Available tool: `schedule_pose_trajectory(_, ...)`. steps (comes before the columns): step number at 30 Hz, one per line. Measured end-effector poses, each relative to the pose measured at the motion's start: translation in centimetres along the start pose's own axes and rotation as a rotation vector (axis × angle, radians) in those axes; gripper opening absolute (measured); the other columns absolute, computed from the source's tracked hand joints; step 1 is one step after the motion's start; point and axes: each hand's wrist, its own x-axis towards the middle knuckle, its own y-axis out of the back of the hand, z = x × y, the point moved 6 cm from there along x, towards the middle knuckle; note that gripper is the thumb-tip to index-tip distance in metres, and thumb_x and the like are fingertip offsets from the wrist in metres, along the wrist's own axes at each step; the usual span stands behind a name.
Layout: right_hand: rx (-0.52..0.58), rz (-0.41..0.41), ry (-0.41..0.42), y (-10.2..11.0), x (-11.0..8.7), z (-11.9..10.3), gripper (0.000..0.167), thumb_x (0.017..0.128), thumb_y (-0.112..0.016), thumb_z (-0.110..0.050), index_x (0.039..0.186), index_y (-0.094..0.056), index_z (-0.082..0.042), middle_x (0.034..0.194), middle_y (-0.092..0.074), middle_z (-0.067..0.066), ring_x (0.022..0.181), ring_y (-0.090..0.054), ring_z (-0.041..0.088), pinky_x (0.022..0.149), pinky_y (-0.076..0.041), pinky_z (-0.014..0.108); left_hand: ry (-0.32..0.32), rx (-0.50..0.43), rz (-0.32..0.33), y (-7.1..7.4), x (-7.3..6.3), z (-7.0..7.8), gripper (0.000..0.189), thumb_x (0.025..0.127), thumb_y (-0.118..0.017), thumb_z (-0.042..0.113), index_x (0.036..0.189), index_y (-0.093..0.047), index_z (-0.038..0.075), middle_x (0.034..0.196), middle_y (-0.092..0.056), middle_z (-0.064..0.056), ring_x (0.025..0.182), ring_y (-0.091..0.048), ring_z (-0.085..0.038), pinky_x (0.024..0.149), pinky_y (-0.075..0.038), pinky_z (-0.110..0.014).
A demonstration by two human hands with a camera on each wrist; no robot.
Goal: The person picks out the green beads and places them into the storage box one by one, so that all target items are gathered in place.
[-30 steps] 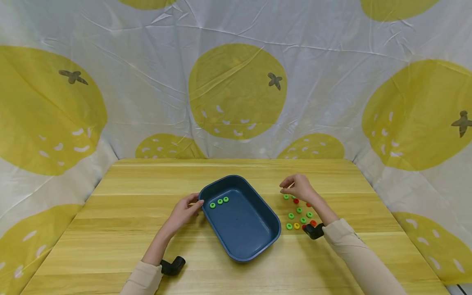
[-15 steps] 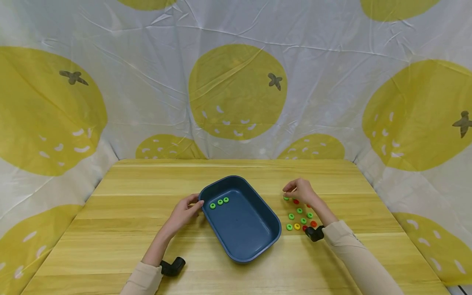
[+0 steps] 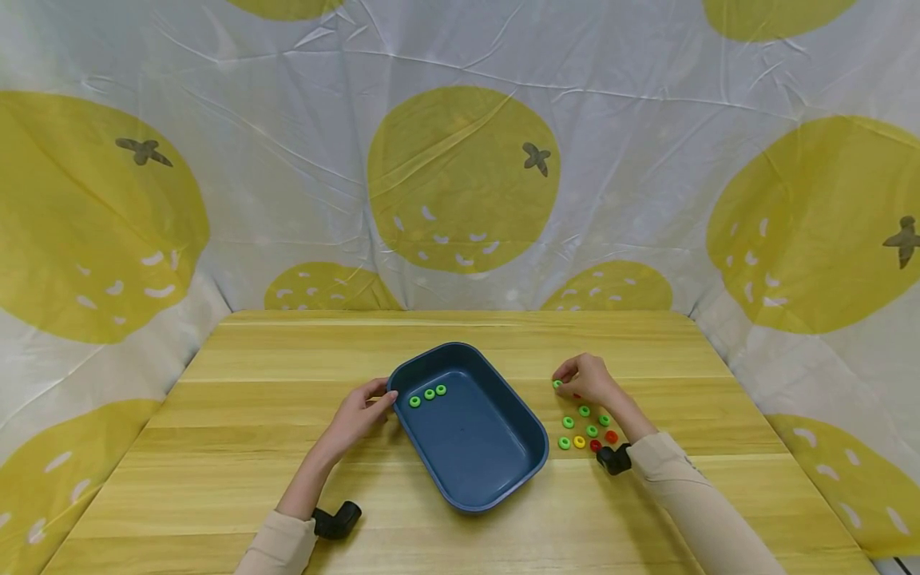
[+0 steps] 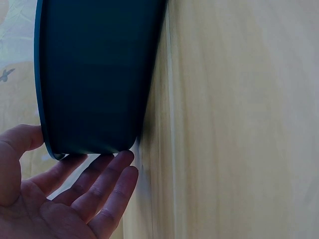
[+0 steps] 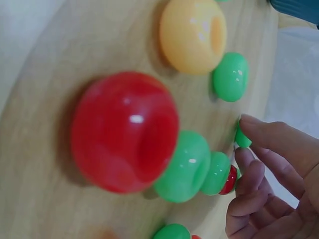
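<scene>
A dark blue plastic basin [image 3: 470, 451] sits at an angle mid-table with three green ring beads [image 3: 429, 394] along its far left end. My left hand [image 3: 362, 411] holds the basin's left corner, thumb at the rim and fingers against the outer wall [image 4: 89, 152]. To the right of the basin, my right hand [image 3: 589, 377] is down at the table. Its thumb and forefinger pinch a green bead [image 3: 557, 384], which shows beside the thumb tip in the right wrist view. A red bead is mostly hidden under this hand.
Several green beads [image 3: 568, 422] lie loose near my right wrist, with a yellow bead [image 3: 579, 442], a dark red bead [image 3: 595, 446] and an orange-red bead [image 3: 611, 437]. A lemon-print cloth [image 3: 463, 176] hangs behind the wooden table [image 3: 216, 447].
My right hand has come down and slightly right onto the green bead at the far side of the scatter, and its fingertips have closed in. My left hand and the basin have stayed put.
</scene>
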Motion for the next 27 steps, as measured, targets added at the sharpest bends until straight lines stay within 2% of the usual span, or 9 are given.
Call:
schedule_pose_trajectory(8, -0.014, 0.013, 0.027, 0.0, 0.0, -0.1, 0.012, 0.073, -0.076, -0.004, 0.084, -0.073, 0.0, 0.074, -0.07, 0.009, 0.07, -0.057, 0.013, 0.062, -0.046, 0.024, -0.006, 0.004, 0.0, 0.0, 0.0, 0.0, 0.046, 0.097, -0.051, 0.022, 0.133, -0.046, -0.006, 0.122, -0.056, -0.026, 0.097, -0.063, -0.025, 0.079, -0.054, -0.038)
schedule_pose_trajectory(15, 0.009, 0.027, 0.016, 0.2, 0.0, -0.1, 0.013, 0.076, -0.074, -0.005, 0.087, -0.072, 0.001, 0.078, -0.07, 0.011, 0.066, -0.056, 0.011, 0.056, -0.043, 0.022, -0.008, 0.008, -0.001, 0.0, 0.0, 0.1, 0.044, 0.097, -0.051, 0.021, 0.132, -0.046, -0.006, 0.121, -0.056, -0.025, 0.096, -0.063, -0.025, 0.08, -0.054, -0.038)
schedule_pose_trajectory(22, 0.053, 0.045, 0.023, 0.8, 0.2, -1.0, 0.015, 0.079, -0.073, -0.008, 0.092, -0.072, -0.001, 0.084, -0.07, 0.013, 0.068, -0.062, 0.017, 0.055, -0.047, 0.024, -0.008, 0.004, 0.011, 0.1, 0.1, 0.0, 0.044, 0.097, -0.051, 0.022, 0.132, -0.048, -0.005, 0.121, -0.056, -0.025, 0.096, -0.063, -0.025, 0.079, -0.054, -0.037)
schedule_pose_trajectory(27, 0.06, 0.05, 0.062, 1.1, 0.4, -2.1, 0.016, 0.081, -0.072, -0.011, 0.094, -0.072, -0.003, 0.088, -0.07, 0.013, 0.074, -0.064, 0.022, 0.058, -0.049, 0.024, -0.01, 0.003, 0.011, 0.1, 0.2, -0.1, 0.044, 0.097, -0.051, 0.023, 0.132, -0.048, -0.004, 0.121, -0.056, -0.025, 0.096, -0.063, -0.025, 0.078, -0.054, -0.035)
